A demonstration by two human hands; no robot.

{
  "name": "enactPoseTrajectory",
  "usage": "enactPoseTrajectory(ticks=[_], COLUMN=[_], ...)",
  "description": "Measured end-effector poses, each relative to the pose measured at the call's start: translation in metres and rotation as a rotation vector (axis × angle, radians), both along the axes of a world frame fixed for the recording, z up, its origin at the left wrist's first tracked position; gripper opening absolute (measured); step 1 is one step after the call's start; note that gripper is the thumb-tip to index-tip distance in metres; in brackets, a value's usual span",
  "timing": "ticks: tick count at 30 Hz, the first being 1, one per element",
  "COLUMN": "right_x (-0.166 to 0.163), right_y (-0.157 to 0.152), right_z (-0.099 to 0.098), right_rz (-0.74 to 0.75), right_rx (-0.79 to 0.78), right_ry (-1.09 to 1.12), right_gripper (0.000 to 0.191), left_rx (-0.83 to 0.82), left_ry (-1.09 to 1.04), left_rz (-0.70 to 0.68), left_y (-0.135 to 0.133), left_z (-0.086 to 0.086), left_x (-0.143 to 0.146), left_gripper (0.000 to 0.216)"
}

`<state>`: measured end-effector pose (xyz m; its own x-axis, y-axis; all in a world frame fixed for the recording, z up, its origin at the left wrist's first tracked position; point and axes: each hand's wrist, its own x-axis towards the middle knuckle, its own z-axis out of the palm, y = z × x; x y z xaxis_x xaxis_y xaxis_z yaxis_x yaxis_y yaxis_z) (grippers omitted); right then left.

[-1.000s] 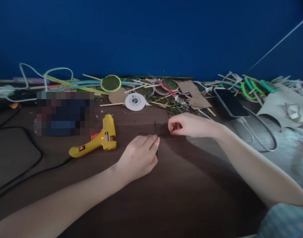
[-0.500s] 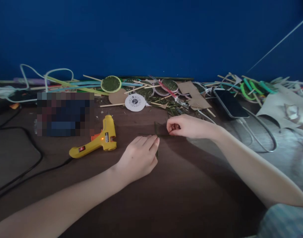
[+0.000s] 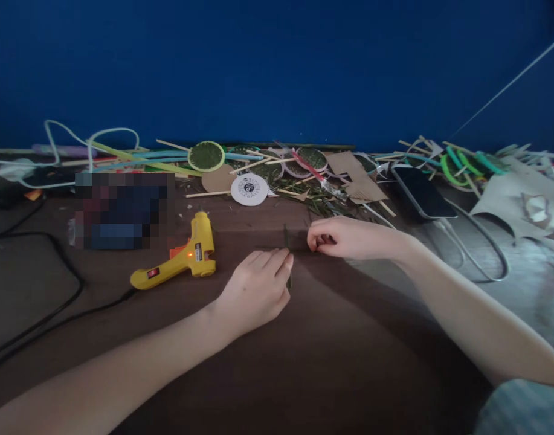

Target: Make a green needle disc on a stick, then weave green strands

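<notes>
Two narrow dark green leaf strips (image 3: pixel 286 235) cross on the brown tabletop (image 3: pixel 277 374). My left hand (image 3: pixel 258 284) lies over the crossing, its fingers close together, holding the strips against the table. One strip sticks out beyond its fingertips and below them; the other runs sideways toward my right hand (image 3: pixel 326 237). The fingers of my right hand are curled in a pinch at that sideways strip's right end, which they hide. Left of my hands lies a yellow glue gun (image 3: pixel 186 257), with its small light glowing orange and its nozzle pointing away.
Along the blue wall (image 3: pixel 277 72) runs a pile of leaf scraps, sticks, cardboard pieces (image 3: pixel 356 175) and coloured rings. A white printed disc (image 3: pixel 249 189) lies at its front edge. A phone (image 3: pixel 422 192) with a cable is at right. Black cord (image 3: pixel 77 317) trails left, near a blurred-out object (image 3: pixel 127 211).
The view has shifted slightly, so everything sits a little lower and to the right. My hands keep nearly the same pose at the leaf strips.
</notes>
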<state>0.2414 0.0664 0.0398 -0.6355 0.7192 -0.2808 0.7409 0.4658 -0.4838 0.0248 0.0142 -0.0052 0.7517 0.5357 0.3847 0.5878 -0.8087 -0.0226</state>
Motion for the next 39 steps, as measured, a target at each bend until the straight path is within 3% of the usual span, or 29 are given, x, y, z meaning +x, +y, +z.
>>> enactPoseTrajectory(ticks=[8,13,19,23,35,39], right_x=[0.001,0.0,0.004,0.006,-0.004,-0.005], right_y=[-0.005,-0.004,-0.004,-0.003,-0.004,-0.004], right_z=[0.004,0.005,0.017,0.02,0.0,-0.005], right_rz=[-0.015,-0.03,0.001,0.058,-0.008,-0.04], right_rx=[-0.086,-0.06,-0.181,-0.238,-0.129,-0.089], right_ry=[-0.069,-0.09,-0.046,0.01,0.04,0.061], right_gripper=[0.013,0.006,0.023,0.023,0.012,0.023], left_rx=[0.017,0.007,-0.006,-0.001,0.015,0.02], left_ry=[-0.023,-0.017,-0.005,-0.005,-0.033,-0.047], left_rz=[0.001,0.006,0.005,0.002,0.001,-0.005], left_y=[0.0,0.0,0.0,0.0,0.0,0.0], left_z=[-0.002,-0.002,-0.001,-0.001,-0.003,-0.003], left_x=[0.0,0.0,0.0,0.0,0.0,0.0], left_gripper=[0.035,0.035,0.035,0.034,0.032,0.033])
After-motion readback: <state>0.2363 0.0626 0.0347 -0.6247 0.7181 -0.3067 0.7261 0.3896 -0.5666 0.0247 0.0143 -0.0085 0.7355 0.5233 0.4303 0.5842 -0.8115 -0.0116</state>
